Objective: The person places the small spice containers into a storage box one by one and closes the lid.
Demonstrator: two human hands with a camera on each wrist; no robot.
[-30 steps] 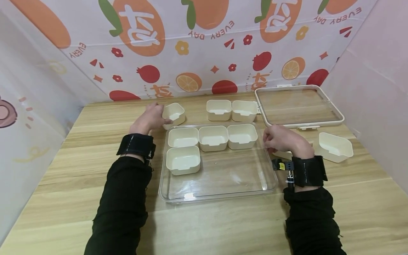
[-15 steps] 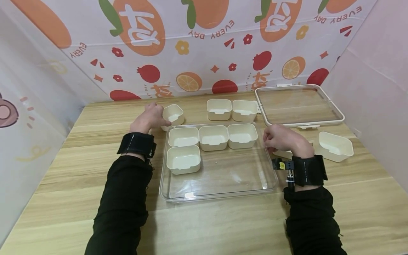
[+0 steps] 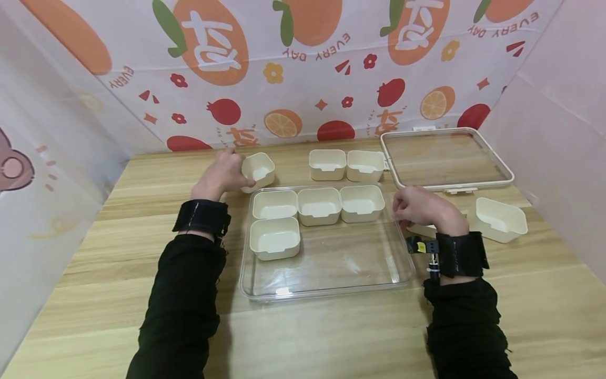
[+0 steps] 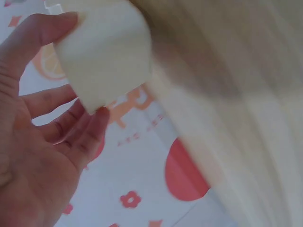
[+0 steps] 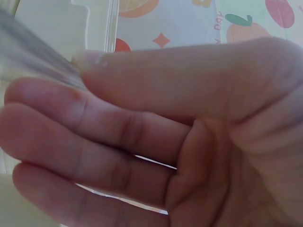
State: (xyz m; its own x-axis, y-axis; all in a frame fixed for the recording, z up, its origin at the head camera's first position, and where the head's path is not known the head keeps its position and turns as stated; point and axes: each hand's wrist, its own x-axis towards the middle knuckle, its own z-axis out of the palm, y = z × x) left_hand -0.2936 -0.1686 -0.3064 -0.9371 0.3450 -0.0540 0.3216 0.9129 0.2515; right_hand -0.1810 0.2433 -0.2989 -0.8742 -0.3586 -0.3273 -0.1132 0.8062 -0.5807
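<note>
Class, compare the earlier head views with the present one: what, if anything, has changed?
Nothing has clearly moved, been taken up or let go; slight shifts in the head view are too small to call a move. The left hand still grips its cream container, the right hand pinches the edge of the clear tray, and four containers remain inside.

Left sleeve [image 3: 177, 300] and right sleeve [image 3: 466, 321] are both running black, long, loose and wrinkled; the right one is showing a ragged outer edge. Black wristbands are sitting past the cuffs: left wristband [image 3: 201, 217] is carrying a thin pale line [image 3: 191, 213], right wristband [image 3: 461, 254] is showing a similar one. A small black bracket [image 3: 432, 246] is sticking out from the right band, wearing a yellow label [image 3: 421, 247], with a silvery fitting [image 3: 433, 258] hanging below. Left fingers [image 4: 90, 142] and right fingers [image 5: 94, 161] are showing bare.
</note>
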